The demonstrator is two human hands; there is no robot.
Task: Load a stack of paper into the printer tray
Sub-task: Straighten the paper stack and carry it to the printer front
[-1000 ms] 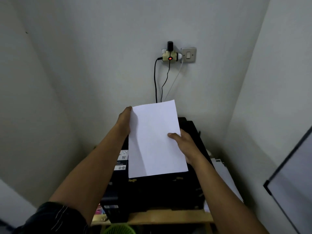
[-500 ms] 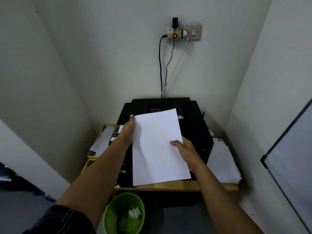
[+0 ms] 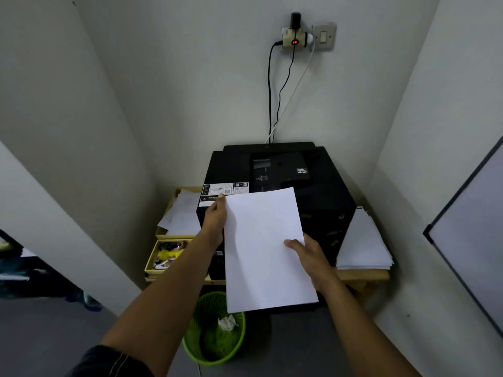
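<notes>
While my left hand (image 3: pixel 215 224) pinches the paper stack's (image 3: pixel 268 250) far left corner and my right hand (image 3: pixel 310 254) grips its right edge, its long axis points away toward the black printer (image 3: pixel 321 194) beyond; no tray opening visible.

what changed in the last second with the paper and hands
The white paper stack came down from in front of the wall socket to over the black printer. Nothing was let go: left hand and right hand still grip its side edges; the paper is not loaded.
</notes>
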